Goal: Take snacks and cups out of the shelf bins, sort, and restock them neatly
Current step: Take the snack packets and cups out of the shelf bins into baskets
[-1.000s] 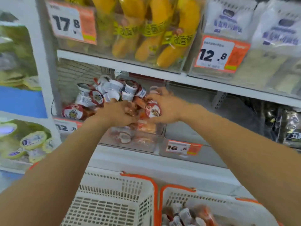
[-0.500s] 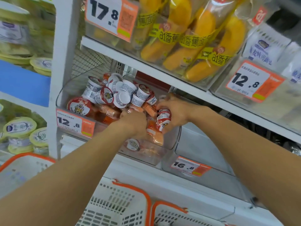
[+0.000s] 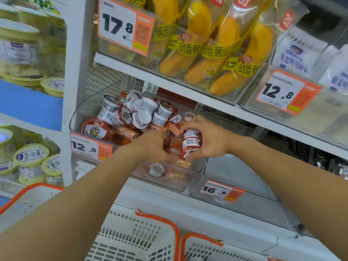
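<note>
Clear plastic forms the shelf bin (image 3: 195, 178) that holds a jumbled heap of small red-and-white cups (image 3: 139, 112), some upright and some tipped on their sides, with a "12.8" price tag (image 3: 90, 146) clipped to its front left. Just to its right sits a second clear bin (image 3: 244, 196) tagged "16.8" (image 3: 219, 191). On the shelf above, yellow banana-bread packs (image 3: 212, 46) stand in a bin behind a "17.8" tag (image 3: 124, 25), beside white bread bags (image 3: 299, 51) tagged "12.8". To the left of the white upright post (image 3: 75, 72), green-lidded tubs (image 3: 31, 157) fill the neighbouring shelves. Below the arms, two white baskets with orange rims (image 3: 143, 242) stand side by side. Both forearms reach over the bin's front wall and partly block the cups at its near right end. The right hand (image 3: 209, 140) curls its fingers and thumb around a cluster of cups (image 3: 191, 144), gripping them on their sides above the bin's right front corner. The left hand (image 3: 152, 146) has its fingers bent down into the pile of orange-wrapped cups just beside the right hand; whether it grips one cannot be told, because its own back hides the fingertips.
</note>
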`<state>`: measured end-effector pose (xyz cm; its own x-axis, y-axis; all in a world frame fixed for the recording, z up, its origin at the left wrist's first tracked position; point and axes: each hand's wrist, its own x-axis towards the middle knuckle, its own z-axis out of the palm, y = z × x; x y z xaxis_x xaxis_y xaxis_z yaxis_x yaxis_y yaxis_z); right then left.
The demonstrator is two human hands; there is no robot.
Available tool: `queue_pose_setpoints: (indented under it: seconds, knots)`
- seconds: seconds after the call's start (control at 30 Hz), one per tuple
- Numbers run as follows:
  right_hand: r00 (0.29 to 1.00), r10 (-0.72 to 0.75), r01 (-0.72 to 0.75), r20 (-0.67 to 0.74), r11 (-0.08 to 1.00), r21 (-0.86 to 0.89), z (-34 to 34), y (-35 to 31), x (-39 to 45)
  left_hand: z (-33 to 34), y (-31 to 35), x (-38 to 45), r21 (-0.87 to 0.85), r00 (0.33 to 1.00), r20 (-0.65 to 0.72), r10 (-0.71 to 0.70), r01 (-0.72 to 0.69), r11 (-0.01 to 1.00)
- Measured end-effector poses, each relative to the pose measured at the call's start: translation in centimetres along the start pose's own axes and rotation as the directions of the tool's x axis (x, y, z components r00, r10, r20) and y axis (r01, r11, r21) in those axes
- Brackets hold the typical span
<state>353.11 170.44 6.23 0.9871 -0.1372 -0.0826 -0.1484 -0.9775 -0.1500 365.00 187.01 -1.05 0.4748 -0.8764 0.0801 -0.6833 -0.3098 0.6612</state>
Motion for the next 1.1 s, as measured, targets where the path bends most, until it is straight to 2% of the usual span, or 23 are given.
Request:
queue_pose_setpoints:
  seconds: [0.07,0.17,0.23,0.3,0.47,0.53,0.6,0.7,0.77,0.83,0.9,1.0,1.1]
  knots:
    - [0.994,-0.003,0.010,-0.113,0.998,0.068,0.2,0.1,-1.3,0.0,0.4,0.3,0.011,0.990,0.103,-0.092,0.091,0.996]
    - [0.956,0.018,0.037,-0.294,0.983,0.178,0.9,-0.3,-3.9,0.2,0.7,1.3,0.123,0.978,0.119,-0.172,0.157,0.980]
    - [0.918,0.035,0.060,-0.395,0.973,0.225,1.9,-0.9,-5.7,0.4,0.5,1.9,0.184,0.982,0.077,-0.170,0.153,0.971]
    - [0.874,0.081,0.064,-0.479,0.958,0.280,3.1,-1.3,-7.2,0.5,0.4,2.1,0.162,0.988,0.037,-0.151,0.143,0.976]
    - [0.798,0.248,0.034,-0.549,0.891,0.453,4.6,-2.0,-10.3,0.3,0.7,1.0,-0.043,0.981,-0.144,-0.132,0.127,0.991]
    - [0.772,0.346,0.053,-0.534,0.802,0.595,4.7,-2.1,-11.4,-0.6,0.9,0.2,-0.141,0.961,-0.228,-0.157,0.127,0.982]
    - [0.754,0.437,0.098,-0.490,0.662,0.743,4.7,-2.1,-12.3,-1.6,1.8,-0.8,-0.155,0.943,-0.298,-0.146,0.104,0.983]
    - [0.765,0.512,0.161,-0.391,0.436,0.886,4.5,-1.4,-14.4,-3.2,4.6,-2.9,-0.204,0.923,-0.369,-0.108,0.033,0.978]
    - [0.787,0.516,0.169,-0.336,0.344,0.924,4.6,-0.7,-16.5,-3.7,6.7,-4.6,-0.258,0.944,-0.321,-0.082,-0.004,0.966]
    - [0.818,0.494,0.165,-0.294,0.288,0.943,5.0,-0.2,-19.1,-3.3,8.7,-6.4,-0.302,0.982,-0.185,-0.026,-0.032,0.953]
    - [0.848,0.472,0.114,-0.241,0.281,0.953,5.9,0.1,-22.3,-1.4,10.7,-7.9,-0.349,0.998,-0.026,0.048,-0.054,0.935]
    - [0.863,0.491,-0.068,-0.117,0.343,0.937,8.8,0.4,-27.3,4.8,12.5,-9.2,-0.397,0.983,0.168,0.073,0.000,0.918]
    - [0.853,0.519,-0.279,0.056,0.361,0.890,13.6,1.2,-32.5,13.8,12.2,-10.4,-0.355,0.929,0.370,0.022,0.119,0.927]
